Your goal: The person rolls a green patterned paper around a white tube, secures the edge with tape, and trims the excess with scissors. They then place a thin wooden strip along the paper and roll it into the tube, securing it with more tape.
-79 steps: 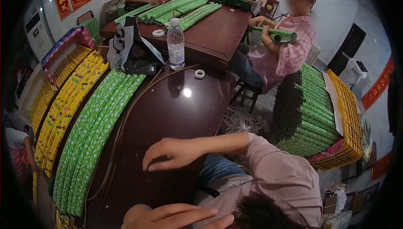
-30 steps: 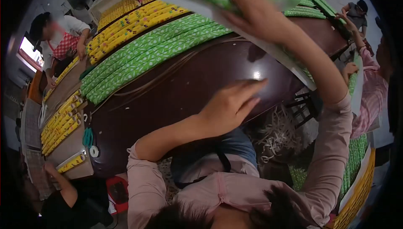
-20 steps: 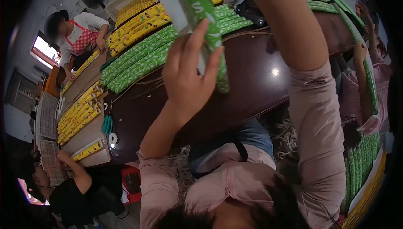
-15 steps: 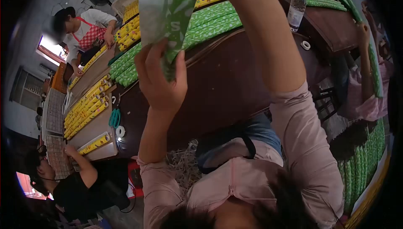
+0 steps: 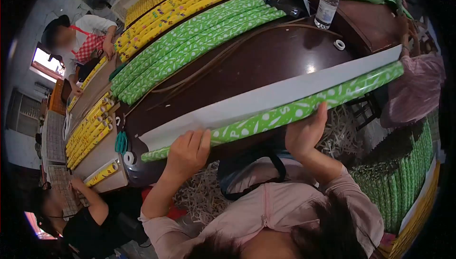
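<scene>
A long green patterned paper roll (image 5: 256, 123) lies slantwise across the front of the dark table, its white inner side (image 5: 228, 100) spread out behind it as a loose flap. My left hand (image 5: 189, 150) grips the roll near its left end, fingers over the top. Farther right, my right hand (image 5: 306, 131) holds the roll from the near side, thumb on the green surface. The roll's right end rises toward the table's right edge.
Green rolls (image 5: 190, 45) and yellow rolls (image 5: 175, 14) lie behind. A water bottle (image 5: 327, 3) and white tape roll (image 5: 339, 45) stand at the back right. Teal scissors (image 5: 121, 141) and another tape roll (image 5: 129, 158) lie left. Co-workers sit left and right; paper shreds cover the floor.
The green sheet, earlier raised upright in front of my face, is now lowered across the table as a roll. My right hand has come down from the top onto it.
</scene>
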Tool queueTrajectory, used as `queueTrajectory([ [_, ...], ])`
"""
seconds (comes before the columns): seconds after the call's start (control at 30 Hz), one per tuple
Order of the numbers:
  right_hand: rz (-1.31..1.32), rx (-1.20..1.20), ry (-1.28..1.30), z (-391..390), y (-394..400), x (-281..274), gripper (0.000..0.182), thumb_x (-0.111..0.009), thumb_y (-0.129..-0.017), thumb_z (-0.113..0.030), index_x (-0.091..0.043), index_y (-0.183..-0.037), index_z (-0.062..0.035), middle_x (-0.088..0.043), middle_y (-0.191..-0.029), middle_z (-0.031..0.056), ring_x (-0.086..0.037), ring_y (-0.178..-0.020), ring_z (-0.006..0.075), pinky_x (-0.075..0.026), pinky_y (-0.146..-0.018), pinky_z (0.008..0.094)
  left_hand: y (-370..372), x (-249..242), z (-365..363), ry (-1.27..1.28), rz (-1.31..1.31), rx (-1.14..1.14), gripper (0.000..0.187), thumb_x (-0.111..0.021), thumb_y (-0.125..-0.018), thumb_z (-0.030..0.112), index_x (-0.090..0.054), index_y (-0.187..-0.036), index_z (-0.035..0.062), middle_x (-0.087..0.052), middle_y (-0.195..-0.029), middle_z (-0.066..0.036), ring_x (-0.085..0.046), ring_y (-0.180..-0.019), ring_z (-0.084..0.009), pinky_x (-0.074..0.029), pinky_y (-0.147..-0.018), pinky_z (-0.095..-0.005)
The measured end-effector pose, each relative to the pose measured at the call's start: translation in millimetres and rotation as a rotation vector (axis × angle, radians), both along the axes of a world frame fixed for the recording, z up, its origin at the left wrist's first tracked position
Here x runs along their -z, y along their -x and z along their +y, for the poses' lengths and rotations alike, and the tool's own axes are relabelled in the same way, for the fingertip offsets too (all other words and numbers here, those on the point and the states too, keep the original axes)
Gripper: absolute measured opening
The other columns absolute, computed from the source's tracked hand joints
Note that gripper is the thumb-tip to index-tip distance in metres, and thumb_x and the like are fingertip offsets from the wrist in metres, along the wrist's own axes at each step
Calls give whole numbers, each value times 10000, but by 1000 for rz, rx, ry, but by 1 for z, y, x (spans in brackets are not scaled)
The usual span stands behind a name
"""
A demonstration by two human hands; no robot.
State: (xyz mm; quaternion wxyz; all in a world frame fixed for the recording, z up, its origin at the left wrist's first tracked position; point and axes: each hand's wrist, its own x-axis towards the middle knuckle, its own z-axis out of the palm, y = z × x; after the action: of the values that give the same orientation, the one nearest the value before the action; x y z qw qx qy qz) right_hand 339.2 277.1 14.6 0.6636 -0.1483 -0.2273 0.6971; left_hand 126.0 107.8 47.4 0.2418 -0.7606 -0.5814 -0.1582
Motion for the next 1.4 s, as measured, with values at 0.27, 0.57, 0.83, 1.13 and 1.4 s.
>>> queueTrajectory([
  [0.27, -1070, -859, -644, 42, -67, -3, 322, -546, -987, -278, -643, -1119, 0, -702, -937, 116, -668, -810, 219, -524, -812, 330, 31, 20, -29, 262, 132, -115, 418, -599, -788, 62, -507, -1196, 38, -584, -903, -124, -561, -682, -261, -454, -549, -365],
  [0.57, -1408, -154, -2104, 142, -46, 1, 450, -663, -804, -401, -551, -1114, -93, -519, -850, 15, -545, -821, 179, -460, -724, 339, 27, 55, -27, 307, 17, -99, 405, -627, -826, 29, -489, -1207, 29, -591, -902, -158, -565, -671, -298, -449, -543, -387],
  [0.83, -1346, -206, -2078, 153, -49, 12, 378, -674, -810, -331, -556, -1068, -81, -513, -811, 5, -552, -762, 172, -458, -698, 323, 10, 53, -28, 357, -98, -132, 359, -659, -890, 145, -537, -1200, 11, -607, -965, -201, -582, -711, -314, -474, -568, -405],
  [1.13, -1476, -280, -2079, 180, -52, 8, 444, -696, -780, -371, -555, -1105, -104, -543, -803, 3, -584, -766, 181, -477, -656, 313, -16, 34, 9, 389, -181, -305, 463, -649, -828, 78, -540, -1258, -55, -583, -994, -196, -568, -827, -356, -477, -716, -421],
  [1.4, -1645, -275, -2093, 164, -56, -13, 578, -746, -726, -332, -551, -1221, -106, -555, -1017, 92, -531, -922, 285, -463, -860, 429, -24, 38, 14, 310, -301, -255, 476, -720, -777, 171, -613, -1205, -6, -581, -899, -131, -576, -735, -264, -477, -627, -368],
])
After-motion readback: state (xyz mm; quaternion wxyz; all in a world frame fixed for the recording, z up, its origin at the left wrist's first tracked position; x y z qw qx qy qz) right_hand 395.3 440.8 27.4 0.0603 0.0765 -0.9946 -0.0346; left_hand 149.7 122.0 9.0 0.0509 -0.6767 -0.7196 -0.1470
